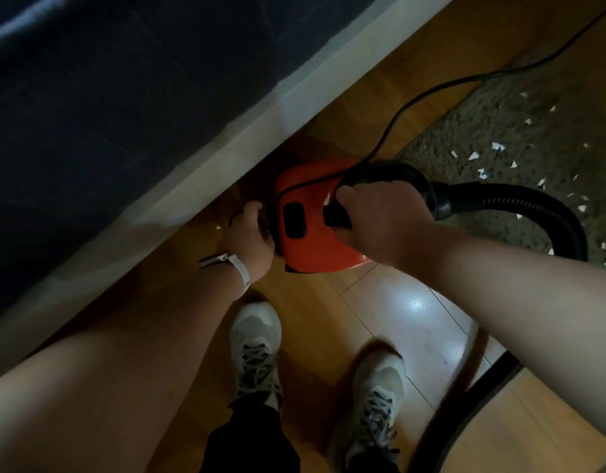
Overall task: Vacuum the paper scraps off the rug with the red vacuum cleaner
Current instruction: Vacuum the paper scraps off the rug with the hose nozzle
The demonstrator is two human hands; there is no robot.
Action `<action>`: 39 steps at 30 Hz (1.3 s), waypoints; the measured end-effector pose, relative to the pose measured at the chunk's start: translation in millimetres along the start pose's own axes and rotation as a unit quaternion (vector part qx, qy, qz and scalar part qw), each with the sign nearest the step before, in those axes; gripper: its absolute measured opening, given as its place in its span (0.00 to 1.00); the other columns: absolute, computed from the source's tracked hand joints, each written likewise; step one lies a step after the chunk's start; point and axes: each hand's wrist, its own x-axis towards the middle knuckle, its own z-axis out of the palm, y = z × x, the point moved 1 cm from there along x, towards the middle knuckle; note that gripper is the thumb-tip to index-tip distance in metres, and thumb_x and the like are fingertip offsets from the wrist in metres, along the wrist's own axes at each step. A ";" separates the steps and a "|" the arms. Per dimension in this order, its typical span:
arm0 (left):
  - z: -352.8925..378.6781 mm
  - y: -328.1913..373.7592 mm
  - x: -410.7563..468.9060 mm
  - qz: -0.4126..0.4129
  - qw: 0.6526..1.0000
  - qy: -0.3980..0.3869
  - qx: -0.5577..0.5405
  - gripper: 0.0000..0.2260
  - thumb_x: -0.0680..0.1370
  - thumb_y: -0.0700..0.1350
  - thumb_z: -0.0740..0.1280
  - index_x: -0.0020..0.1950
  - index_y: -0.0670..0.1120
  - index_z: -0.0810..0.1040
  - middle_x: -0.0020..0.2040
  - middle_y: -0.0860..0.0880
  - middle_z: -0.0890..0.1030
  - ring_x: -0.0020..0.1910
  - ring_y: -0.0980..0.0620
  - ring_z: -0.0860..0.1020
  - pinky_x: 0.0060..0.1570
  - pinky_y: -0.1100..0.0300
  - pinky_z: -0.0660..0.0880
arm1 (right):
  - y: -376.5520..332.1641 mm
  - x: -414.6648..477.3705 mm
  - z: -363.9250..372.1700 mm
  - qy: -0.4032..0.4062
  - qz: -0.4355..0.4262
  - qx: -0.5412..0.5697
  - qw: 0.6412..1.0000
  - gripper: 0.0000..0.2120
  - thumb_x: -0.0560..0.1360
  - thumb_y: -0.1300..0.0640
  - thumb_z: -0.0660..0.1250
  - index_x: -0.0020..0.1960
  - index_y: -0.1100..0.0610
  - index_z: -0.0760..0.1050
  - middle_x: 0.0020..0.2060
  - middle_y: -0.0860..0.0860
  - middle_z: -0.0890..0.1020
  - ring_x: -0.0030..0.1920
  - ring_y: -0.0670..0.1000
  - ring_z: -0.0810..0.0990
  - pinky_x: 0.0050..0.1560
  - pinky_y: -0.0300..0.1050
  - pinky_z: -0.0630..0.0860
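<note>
Sitting on the wooden floor [380,302], the red vacuum cleaner [308,247] is tucked close against the pale edge of a dark piece of furniture [90,97], just short of the rug [499,131], not on it. The rug lies ahead and to the person's right, and the paper scraps [473,156] are sprinkled across it, well apart from the machine's body.

The black hose [520,203] leaves the vacuum on the rug side, runs out over the rug's near edge, then bends back down toward the person. Its nozzle end is out of view. A thin power cord [414,100] trails away past the rug's far border.

The right hand [380,213] is the nearer one to the rug. Its fingers are wrapped tight round the carry handle [335,216] on top of the casing — a firm hold, suited to lifting or dragging the machine toward the scraps.

The left hand [250,233], with a light wristband [240,271] above it, is curled against the casing's far side next to the furniture. Its fingertips are hidden, so I cannot tell whether it grips the shell, a switch or something else — only that it touches that side.

Both shoes [257,349] stand just behind the machine.
</note>
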 end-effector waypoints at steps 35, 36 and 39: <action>-27.5 2.7 -42.2 -0.137 0.968 -0.202 0.062 0.19 0.84 0.50 0.56 0.51 0.38 0.81 0.48 0.42 0.83 0.48 0.47 0.80 0.46 0.58 0.74 | 17.6 -62.0 -45.6 0.024 0.122 0.078 0.989 0.16 0.73 0.37 0.66 0.48 0.49 0.76 0.39 0.47 0.80 0.44 0.54 0.80 0.40 0.49 0.78; -29.6 -0.6 -36.5 -0.152 0.970 -0.172 0.079 0.20 0.84 0.49 0.55 0.55 0.36 0.80 0.53 0.40 0.82 0.54 0.42 0.80 0.54 0.55 0.75 | 18.9 -64.2 -46.7 0.035 0.122 0.085 0.988 0.15 0.73 0.37 0.67 0.49 0.48 0.77 0.40 0.47 0.81 0.45 0.54 0.81 0.41 0.49 0.78; -39.9 -8.5 -24.4 -0.194 0.977 -0.091 -0.011 0.17 0.83 0.51 0.58 0.58 0.41 0.80 0.55 0.40 0.82 0.55 0.38 0.80 0.59 0.46 0.76 | 22.4 -68.9 -49.4 0.038 0.110 0.096 0.989 0.15 0.72 0.37 0.68 0.49 0.48 0.78 0.40 0.47 0.82 0.45 0.54 0.81 0.41 0.50 0.78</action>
